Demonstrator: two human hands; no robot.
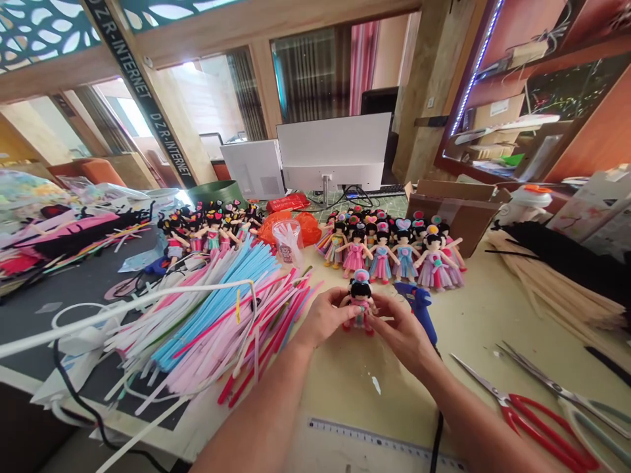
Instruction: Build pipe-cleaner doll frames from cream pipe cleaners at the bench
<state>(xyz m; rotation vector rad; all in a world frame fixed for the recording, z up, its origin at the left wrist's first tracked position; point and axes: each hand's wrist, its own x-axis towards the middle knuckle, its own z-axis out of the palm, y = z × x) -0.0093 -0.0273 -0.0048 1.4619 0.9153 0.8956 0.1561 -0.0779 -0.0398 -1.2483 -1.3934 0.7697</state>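
A small pipe-cleaner doll (pixel 360 299) with black hair, a blue and pink head ornament and a pink outfit is held upright between my two hands. My left hand (pixel 325 316) grips it from the left, thumb pressed on its front. From the right, my right hand (pixel 398 325) pinches its other side with thumb and fingers. A blue glue gun (pixel 419 305) lies just beyond my right hand. To the left of my left hand spreads a big pile of pink, white and blue pipe cleaners (pixel 217 328).
Finished-looking dolls (pixel 382 249) stand in rows behind, with more dolls (pixel 211 230) at back left. Red-handled scissors (pixel 532 417) and a second pair (pixel 557 387) lie at right. A ruler (pixel 374 440) is in front. A white lamp arm (pixel 148 301) crosses the left side.
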